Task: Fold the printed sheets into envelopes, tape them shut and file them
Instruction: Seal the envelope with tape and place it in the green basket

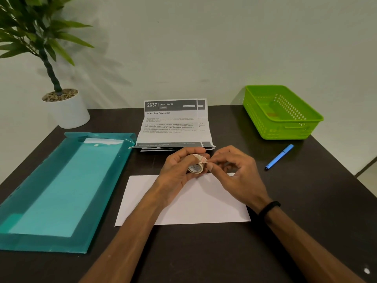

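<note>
Tape being started over a folded sheet, with the file waiting alongside.

The teal folder (61, 186) lay open beside the folded sheet (204, 203); above it the left hand (177, 170) gripped the tape roll (196, 164) while the right hand (234, 170) pinched its free end, probably to peel a strip.

Left hand (179, 170) curled in a grip, right hand (234, 172) pinching beside it
</note>
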Motion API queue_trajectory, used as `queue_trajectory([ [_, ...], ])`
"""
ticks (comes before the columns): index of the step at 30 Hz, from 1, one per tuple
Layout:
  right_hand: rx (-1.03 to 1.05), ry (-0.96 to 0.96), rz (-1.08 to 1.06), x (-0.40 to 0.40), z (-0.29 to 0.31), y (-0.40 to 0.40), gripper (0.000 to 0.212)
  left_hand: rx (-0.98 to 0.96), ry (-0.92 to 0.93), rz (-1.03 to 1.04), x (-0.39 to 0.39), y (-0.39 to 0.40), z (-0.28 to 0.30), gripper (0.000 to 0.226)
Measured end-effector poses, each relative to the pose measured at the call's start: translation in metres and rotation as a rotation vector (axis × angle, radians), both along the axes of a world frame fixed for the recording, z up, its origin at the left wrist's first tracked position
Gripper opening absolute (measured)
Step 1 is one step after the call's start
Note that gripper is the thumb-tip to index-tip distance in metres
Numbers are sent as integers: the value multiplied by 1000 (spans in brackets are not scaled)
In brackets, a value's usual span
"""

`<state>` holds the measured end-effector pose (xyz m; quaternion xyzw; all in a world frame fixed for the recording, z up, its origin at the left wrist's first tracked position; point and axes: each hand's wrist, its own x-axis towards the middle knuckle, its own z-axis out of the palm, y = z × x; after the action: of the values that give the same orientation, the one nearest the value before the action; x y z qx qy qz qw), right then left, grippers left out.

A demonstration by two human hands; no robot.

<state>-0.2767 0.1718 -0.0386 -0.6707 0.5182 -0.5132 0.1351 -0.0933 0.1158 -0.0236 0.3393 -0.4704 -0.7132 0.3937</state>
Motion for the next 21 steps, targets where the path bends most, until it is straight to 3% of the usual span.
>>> queue_trajectory([
  [13, 107, -196, 25, -3, -1, -2, 5, -21, 22, -40, 1, 1, 1, 31],
  [21, 139, -380, -129, -10, 4, -3, 5, -30, 45, -25, 2, 1, 1, 29],
])
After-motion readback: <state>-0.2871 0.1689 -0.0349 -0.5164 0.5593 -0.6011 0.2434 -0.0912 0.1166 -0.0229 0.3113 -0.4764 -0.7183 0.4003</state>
